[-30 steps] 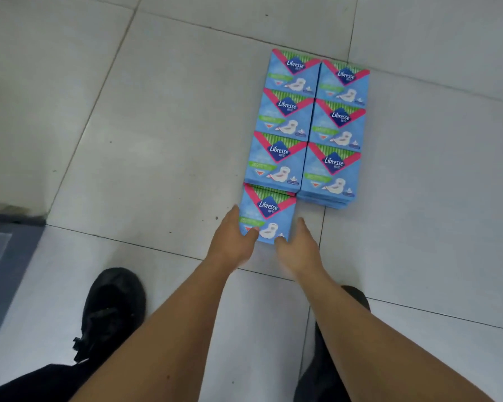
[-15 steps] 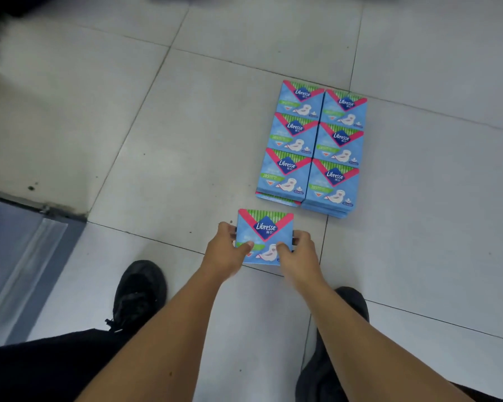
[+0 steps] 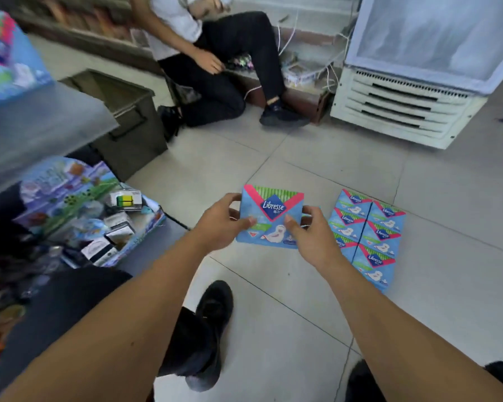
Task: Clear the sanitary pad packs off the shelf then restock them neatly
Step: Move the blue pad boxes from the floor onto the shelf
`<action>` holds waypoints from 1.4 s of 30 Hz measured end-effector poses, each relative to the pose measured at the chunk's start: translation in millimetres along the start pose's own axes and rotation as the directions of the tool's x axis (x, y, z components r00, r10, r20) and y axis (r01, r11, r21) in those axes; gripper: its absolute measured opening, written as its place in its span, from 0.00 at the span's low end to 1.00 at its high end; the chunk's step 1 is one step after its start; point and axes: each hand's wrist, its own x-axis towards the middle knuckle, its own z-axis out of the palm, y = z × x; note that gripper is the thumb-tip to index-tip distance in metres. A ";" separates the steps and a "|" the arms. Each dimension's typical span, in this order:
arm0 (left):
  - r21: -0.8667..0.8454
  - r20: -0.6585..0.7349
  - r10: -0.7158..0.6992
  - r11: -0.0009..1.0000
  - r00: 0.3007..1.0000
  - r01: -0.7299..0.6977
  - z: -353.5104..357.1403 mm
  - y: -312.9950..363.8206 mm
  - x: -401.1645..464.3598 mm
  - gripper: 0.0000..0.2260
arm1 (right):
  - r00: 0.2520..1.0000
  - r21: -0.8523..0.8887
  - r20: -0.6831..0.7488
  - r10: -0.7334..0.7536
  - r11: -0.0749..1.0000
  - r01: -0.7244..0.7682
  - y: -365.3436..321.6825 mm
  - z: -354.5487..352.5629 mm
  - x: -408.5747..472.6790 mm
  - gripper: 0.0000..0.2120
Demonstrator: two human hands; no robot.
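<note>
I hold a blue Libresse pad pack (image 3: 272, 216) in the air above the tiled floor. My left hand (image 3: 219, 221) grips its left edge and my right hand (image 3: 311, 236) grips its right edge, thumbs on the front. To the right, several more blue pad packs (image 3: 369, 236) lie on the floor in two neat columns. A grey shelf (image 3: 41, 123) juts in at the upper left, with a blurred blue pack (image 3: 9, 56) on top of it.
A lower shelf level at left holds a colourful box with small cartons (image 3: 99, 210). A dark metal box (image 3: 125, 117) stands on the floor behind it. Another person (image 3: 215, 62) sits on the floor ahead. A white cooler (image 3: 413, 82) stands at the upper right. My shoes (image 3: 212, 323) are below.
Both hands have lifted one pack off the floor stack and carried it up and to the left. The view has swung up from the floor toward the shelf and the room.
</note>
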 end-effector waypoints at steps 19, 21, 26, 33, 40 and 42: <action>-0.055 -0.780 0.046 0.988 0.624 -0.141 -284.6 38.6 -108.1 0.23 | 0.767 0.030 0.316 -0.558 0.814 0.580 -303.8 204.5 1.2 0.14; -0.040 -0.816 0.023 0.994 0.578 -0.097 -300.9 29.0 -94.4 0.24 | 0.732 0.008 0.359 -0.579 0.786 0.618 -314.7 228.7 18.2 0.16; -0.034 -0.845 -0.034 0.999 0.534 0.010 -333.5 7.1 -52.6 0.23 | 0.704 -0.018 0.402 -0.586 0.763 0.646 -325.6 282.3 64.8 0.15; 0.025 -0.871 -0.044 0.991 0.489 0.134 -366.3 -13.8 -4.5 0.23 | 0.700 -0.050 0.456 -0.549 0.770 0.636 -331.0 333.9 114.8 0.15; 0.038 -0.895 -0.059 0.978 0.442 0.206 -382.0 -23.0 20.4 0.23 | 0.701 -0.045 0.453 -0.550 0.772 0.635 -333.7 363.1 137.9 0.17; 0.020 -0.900 -0.067 0.981 0.430 0.194 -381.6 -26.1 24.3 0.24 | 0.702 -0.042 0.467 -0.538 0.779 0.626 -332.1 369.2 143.3 0.19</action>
